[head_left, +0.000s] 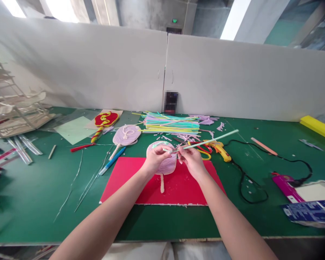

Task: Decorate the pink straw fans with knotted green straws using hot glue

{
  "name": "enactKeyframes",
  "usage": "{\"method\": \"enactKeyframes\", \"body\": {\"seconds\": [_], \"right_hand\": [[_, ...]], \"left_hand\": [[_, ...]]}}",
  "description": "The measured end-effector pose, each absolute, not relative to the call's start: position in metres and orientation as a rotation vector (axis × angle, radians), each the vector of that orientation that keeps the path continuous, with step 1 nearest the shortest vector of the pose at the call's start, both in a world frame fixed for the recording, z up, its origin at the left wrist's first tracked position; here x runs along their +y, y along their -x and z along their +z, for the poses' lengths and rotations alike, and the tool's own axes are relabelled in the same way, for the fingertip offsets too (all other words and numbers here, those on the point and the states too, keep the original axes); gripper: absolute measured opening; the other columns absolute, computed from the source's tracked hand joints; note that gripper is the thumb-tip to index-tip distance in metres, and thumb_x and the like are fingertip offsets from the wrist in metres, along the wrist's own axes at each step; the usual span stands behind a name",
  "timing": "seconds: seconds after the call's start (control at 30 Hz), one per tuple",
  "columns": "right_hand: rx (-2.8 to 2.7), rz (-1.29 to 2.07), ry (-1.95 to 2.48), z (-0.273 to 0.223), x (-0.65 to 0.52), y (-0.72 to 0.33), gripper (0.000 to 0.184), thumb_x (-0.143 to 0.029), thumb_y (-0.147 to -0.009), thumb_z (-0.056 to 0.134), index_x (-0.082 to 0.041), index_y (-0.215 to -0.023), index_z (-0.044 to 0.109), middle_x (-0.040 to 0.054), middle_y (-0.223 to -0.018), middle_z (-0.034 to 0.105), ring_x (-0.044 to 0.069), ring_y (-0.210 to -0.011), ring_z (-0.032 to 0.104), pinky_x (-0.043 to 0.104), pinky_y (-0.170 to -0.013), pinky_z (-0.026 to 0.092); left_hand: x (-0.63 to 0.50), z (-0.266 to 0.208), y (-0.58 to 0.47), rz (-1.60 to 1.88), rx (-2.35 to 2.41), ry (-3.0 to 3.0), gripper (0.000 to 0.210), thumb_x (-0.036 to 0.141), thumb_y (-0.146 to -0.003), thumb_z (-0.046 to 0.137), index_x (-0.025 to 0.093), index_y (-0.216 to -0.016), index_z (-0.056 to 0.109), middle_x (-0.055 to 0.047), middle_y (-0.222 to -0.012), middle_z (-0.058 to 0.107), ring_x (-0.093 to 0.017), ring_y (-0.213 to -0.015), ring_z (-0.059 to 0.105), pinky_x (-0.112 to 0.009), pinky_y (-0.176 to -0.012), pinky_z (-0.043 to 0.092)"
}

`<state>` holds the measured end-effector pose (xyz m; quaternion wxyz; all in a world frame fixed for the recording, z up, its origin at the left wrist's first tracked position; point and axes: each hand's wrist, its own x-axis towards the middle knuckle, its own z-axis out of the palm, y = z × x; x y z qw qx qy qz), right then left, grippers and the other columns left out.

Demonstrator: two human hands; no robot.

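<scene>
In front of me both hands meet over a round lilac fan (pixel 166 167) made of pipe cleaners, with a cream handle. My left hand (pixel 158 157) pinches the near end of a mint-green pipe cleaner (pixel 219 137). Close beside it, my right hand (pixel 191 160) is closed on the same pipe cleaner, whose long end points up to the right. The fan lies on a red board (pixel 124 180), and mint-green trim shows along its top; my fingers hide part of it.
Behind the hands lies a pile of coloured pipe cleaners (pixel 173 124). A yellow hot glue gun (pixel 220 150) with a black cord and scissors (pixel 206 156) lie right. To the left are another lilac fan (pixel 127 135), a red-and-yellow fan (pixel 106 119) and a blue pen (pixel 112 161).
</scene>
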<state>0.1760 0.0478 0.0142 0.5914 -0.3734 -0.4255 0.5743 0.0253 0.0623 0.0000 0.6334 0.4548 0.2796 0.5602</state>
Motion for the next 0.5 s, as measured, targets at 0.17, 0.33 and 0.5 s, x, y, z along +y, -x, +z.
{"method": "enactKeyframes", "body": {"seconds": [0.17, 0.33, 0.5], "right_hand": [[-1.026, 1.380, 0.869, 0.0134, 0.0474, -0.1749, 0.021, -0.034, -0.062, 0.075, -0.016, -0.069, 0.065, -0.0002, -0.061, 0.061, 0.009, -0.052, 0.053, 0.019, -0.039, 0.041], [-1.040, 1.403, 0.860, 0.0115, 0.0480, -0.1746, 0.020, -0.032, -0.063, 0.075, -0.018, -0.077, 0.067, 0.0007, -0.066, 0.065, 0.012, -0.060, 0.060, 0.020, -0.045, 0.047], [-1.010, 1.398, 0.853, 0.0105, 0.0481, -0.1741, 0.022, -0.035, -0.065, 0.073, -0.018, -0.078, 0.066, 0.0016, -0.069, 0.066, 0.012, -0.059, 0.060, 0.021, -0.044, 0.048]], "left_hand": [[0.0628, 0.0004, -0.0252, 1.309, 0.727, -0.951, 0.022, 0.032, -0.059, 0.077, 0.015, -0.066, 0.066, 0.000, -0.067, 0.066, -0.011, -0.063, 0.060, -0.024, -0.068, 0.048], [0.0610, 0.0047, -0.0255, 1.332, 0.715, -0.922, 0.022, 0.033, -0.059, 0.077, 0.015, -0.065, 0.066, 0.000, -0.066, 0.065, -0.011, -0.063, 0.060, -0.024, -0.068, 0.048], [0.0602, 0.0063, -0.0249, 1.338, 0.766, -0.887, 0.025, 0.037, -0.061, 0.075, 0.015, -0.070, 0.068, -0.001, -0.070, 0.066, -0.012, -0.066, 0.061, -0.023, -0.067, 0.048]]}}
